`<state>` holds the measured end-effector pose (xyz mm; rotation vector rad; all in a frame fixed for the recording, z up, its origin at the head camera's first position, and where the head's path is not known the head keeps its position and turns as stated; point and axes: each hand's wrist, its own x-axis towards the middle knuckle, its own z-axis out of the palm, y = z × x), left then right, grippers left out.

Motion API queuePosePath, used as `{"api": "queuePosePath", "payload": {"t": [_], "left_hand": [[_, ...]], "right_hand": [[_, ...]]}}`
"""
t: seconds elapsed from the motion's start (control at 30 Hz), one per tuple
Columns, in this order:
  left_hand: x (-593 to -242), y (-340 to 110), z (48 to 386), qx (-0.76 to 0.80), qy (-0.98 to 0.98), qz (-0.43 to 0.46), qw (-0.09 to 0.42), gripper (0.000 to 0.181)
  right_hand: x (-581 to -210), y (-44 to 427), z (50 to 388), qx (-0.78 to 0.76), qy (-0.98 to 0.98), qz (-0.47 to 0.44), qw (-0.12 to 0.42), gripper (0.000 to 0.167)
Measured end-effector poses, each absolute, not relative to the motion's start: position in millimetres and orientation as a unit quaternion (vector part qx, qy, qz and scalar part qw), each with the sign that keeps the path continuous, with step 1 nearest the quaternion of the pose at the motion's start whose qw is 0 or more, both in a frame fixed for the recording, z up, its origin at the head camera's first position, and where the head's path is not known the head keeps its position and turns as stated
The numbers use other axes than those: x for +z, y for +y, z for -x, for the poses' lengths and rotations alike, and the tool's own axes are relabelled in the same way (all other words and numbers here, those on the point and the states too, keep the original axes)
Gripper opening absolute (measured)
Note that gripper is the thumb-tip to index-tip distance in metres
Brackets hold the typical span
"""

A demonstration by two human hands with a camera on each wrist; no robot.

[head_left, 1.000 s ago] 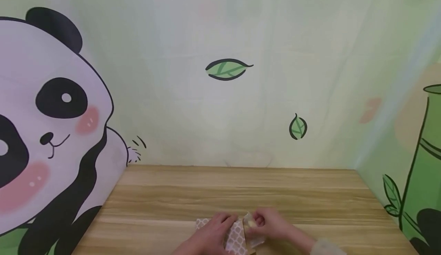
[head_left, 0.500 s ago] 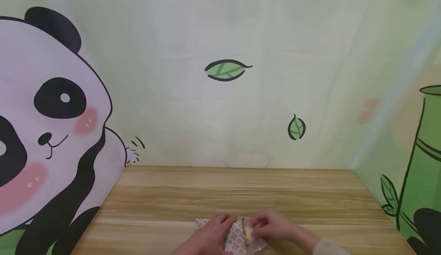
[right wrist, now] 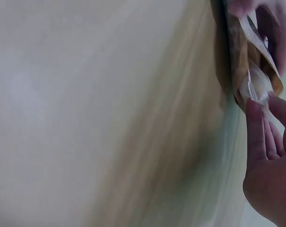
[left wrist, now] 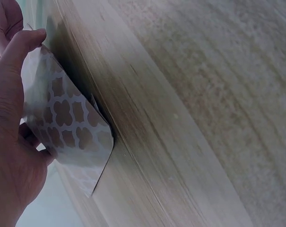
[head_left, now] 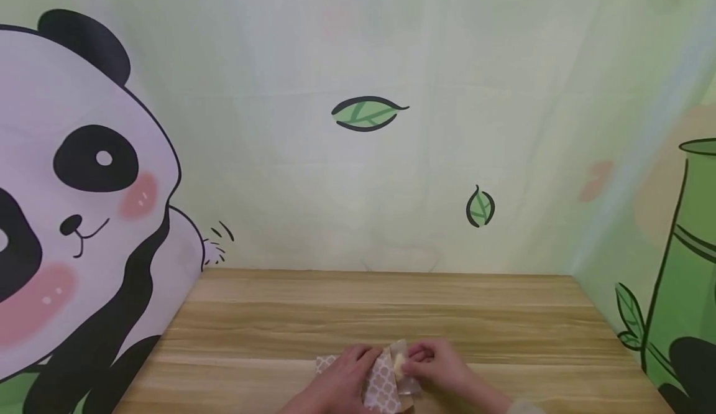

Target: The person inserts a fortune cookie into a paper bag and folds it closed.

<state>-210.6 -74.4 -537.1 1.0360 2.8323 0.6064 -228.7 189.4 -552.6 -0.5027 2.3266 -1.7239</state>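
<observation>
Bag [head_left: 383, 389] lies longways across the counter [head_left: 268, 314], mouth pointing right. Left hand [head_left: 344, 380] grips it, right hand [head_left: 439, 364] pinches clear plastic [head_left: 410, 386].

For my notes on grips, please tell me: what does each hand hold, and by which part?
The left hand grips the patterned paper bag across its middle; the right hand pinches the clear plastic packet by its outer end.
</observation>
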Motion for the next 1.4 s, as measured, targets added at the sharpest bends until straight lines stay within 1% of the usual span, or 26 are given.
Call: {"api": "queuePosePath", "payload": {"t": [0.2,0.5,0.73,0.9,1.07,1.23,1.4], "left_hand": [[-541.3,-74.9,213.1,0.206,0.921,-0.33,0.023,0.107],[-542.6,-74.9,212.9,0.206,0.921,-0.331,0.025,0.107],[-542.4,-72.9,212.1,0.212,0.918,-0.333,0.019,0.107],[-540.2,-71.8,212.8,0.229,0.915,-0.331,0.024,0.107],[-540.9,-72.0,213.8,0.236,0.914,-0.329,0.031,0.105],[-541.3,-73.2,213.3,0.24,0.914,-0.324,0.033,0.105],[-539.2,-74.8,213.9,0.244,0.913,-0.325,0.03,0.106]], "right_hand": [[-554.4,178.6,216.7,-0.57,0.804,0.143,0.09,0.023],[-552.5,180.4,211.3,-0.596,0.777,0.144,0.141,0.015],[-553.1,180.1,211.0,-0.609,0.772,0.135,0.122,0.014],[-553.5,175.5,211.4,-0.634,0.75,0.138,0.126,0.016],[-557.3,168.4,213.2,-0.632,0.749,0.146,0.137,0.013],[-555.4,170.0,215.7,-0.637,0.742,0.147,0.15,0.016],[-544.1,180.5,217.8,-0.673,0.708,0.139,0.162,0.028]]}}
